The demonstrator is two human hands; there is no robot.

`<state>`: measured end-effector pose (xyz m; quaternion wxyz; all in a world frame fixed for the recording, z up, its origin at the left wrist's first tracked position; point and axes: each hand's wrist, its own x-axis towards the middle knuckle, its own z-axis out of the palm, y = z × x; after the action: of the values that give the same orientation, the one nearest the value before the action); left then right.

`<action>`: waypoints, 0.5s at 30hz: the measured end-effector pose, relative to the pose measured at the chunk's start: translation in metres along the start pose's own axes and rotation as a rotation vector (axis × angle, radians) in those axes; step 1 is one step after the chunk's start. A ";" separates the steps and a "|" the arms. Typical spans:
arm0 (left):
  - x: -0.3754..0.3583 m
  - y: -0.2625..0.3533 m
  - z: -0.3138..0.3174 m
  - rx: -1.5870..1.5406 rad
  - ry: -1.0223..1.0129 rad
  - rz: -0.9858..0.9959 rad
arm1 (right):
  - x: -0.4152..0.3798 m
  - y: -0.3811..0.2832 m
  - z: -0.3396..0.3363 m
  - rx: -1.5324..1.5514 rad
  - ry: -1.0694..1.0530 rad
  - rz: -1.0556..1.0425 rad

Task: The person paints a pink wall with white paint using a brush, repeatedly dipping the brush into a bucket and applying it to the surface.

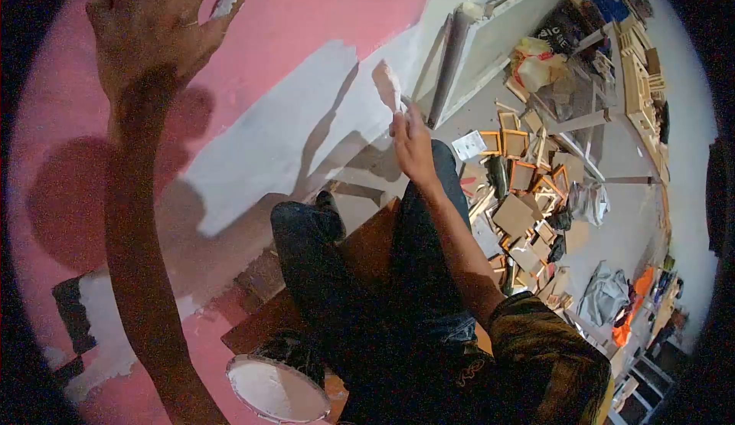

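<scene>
My right hand [414, 148] grips the brush [388, 88] before the white patch [264, 138] on the pink wall [306, 11]; overloading could drip onto my trousers [302, 243]. My left hand [157, 34], spread, empty, white-thumbed, could smear.

Left hand [159, 34] spread before pink wall [306, 15], right hand [415, 148] gripping paintbrush [387, 86], white patch [256, 145] between the hands, paint bucket [264, 359] below both, pile of wooden frames [517, 212] rightward of the right hand

The wall [321, 11] is pink with white patches [264, 130], the paintbrush [387, 84] whitish, the jeans [306, 233] dark blue.
</scene>
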<state>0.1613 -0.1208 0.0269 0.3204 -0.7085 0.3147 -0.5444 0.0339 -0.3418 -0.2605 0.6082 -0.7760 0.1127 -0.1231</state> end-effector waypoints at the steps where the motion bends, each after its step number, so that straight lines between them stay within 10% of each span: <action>1: -0.003 -0.002 0.004 -0.001 0.017 0.013 | 0.005 -0.001 0.003 -0.054 -0.003 0.001; 15: -0.005 -0.005 0.000 0.020 -0.017 0.027 | 0.027 -0.017 0.037 -0.021 0.005 -0.086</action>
<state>0.1610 -0.1139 0.0278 0.3377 -0.7055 0.3159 -0.5371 0.0721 -0.3129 -0.2506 0.5939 -0.7862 0.0821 -0.1496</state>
